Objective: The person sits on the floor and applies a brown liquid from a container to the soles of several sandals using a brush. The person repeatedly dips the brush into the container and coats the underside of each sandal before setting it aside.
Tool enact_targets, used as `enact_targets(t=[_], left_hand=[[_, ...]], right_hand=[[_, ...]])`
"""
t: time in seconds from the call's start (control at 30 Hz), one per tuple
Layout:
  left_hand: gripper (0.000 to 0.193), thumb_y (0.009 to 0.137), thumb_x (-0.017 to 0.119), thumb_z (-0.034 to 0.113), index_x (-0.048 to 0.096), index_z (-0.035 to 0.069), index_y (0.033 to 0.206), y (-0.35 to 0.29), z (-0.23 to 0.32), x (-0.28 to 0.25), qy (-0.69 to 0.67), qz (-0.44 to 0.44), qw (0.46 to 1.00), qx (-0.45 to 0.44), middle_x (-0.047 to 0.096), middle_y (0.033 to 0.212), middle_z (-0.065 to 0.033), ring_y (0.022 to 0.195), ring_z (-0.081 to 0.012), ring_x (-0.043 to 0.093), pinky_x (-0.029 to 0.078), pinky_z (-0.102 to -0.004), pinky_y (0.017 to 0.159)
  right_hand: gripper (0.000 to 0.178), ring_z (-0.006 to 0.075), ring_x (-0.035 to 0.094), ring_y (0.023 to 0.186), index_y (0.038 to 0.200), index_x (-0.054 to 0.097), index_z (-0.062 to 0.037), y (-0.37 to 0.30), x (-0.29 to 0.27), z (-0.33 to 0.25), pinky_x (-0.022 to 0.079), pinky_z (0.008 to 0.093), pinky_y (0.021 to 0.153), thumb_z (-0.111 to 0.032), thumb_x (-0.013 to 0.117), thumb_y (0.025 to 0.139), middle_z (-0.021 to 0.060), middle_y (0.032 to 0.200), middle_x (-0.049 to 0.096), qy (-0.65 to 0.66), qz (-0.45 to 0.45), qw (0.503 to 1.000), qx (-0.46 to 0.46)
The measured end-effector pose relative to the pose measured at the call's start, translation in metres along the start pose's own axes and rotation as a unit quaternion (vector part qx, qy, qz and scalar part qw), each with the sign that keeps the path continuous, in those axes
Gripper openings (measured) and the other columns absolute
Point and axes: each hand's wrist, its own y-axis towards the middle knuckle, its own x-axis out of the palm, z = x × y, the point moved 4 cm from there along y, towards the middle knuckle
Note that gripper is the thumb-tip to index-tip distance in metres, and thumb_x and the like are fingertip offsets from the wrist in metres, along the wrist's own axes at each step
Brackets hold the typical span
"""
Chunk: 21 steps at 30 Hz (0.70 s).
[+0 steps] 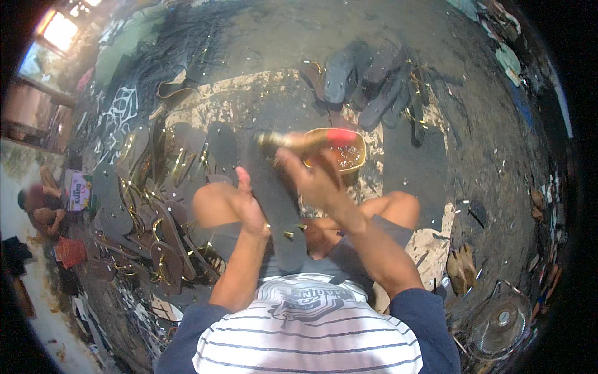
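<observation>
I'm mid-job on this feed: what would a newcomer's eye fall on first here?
Probably the motion-blurred, red-ended tool in the right hand, above the upper part of a dark sandal sole in the middle of the view. Partly behind that tool sits a yellow-rimmed container of small shiny bits. Left of the person, a heap of dark sandals glints with gold-coloured pieces.

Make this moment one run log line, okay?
left hand: at edge of long dark-grey flat sole | right hand: gripping blurred red-ended tool | nearby: yellow-rimmed container
</observation>
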Motion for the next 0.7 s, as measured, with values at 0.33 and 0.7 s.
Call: enact_targets(t=[0.33,0.7], left_hand=[[0.078,0.099,0.043,0.068,0.046,0.006,0.147,-0.007,-0.006,-0.013,0.024,0.016,0.998,-0.054,0.059,0.137,-0.0156,0.12,-0.0246,0.062,0.052,-0.0389,0.101],[0.1,0.089,0.045,0.081,0.038,0.003,0.152,-0.095,-0.02,-0.04,0.103,0.076,0.99,-0.063,0.052,0.144,-0.0207,0.124,-0.0282,0.06,0.057,-0.0386,0.095]], right_hand=[[0.031,0.0287,0.067,0.101,0.111,0.07,-0.0002,-0.014,-0.016,0.037,0.052,0.0404,0.087,-0.027,0.069,0.096,0.0178,0.109,0.071,-0.025,-0.014,0.994,0.109],[0.03,0.0306,0.068,0.096,0.109,0.072,-0.0047,-0.006,-0.051,0.152,0.051,0.0431,0.088,-0.029,0.075,0.09,0.0156,0.102,0.073,-0.267,0.009,0.952,0.148]])
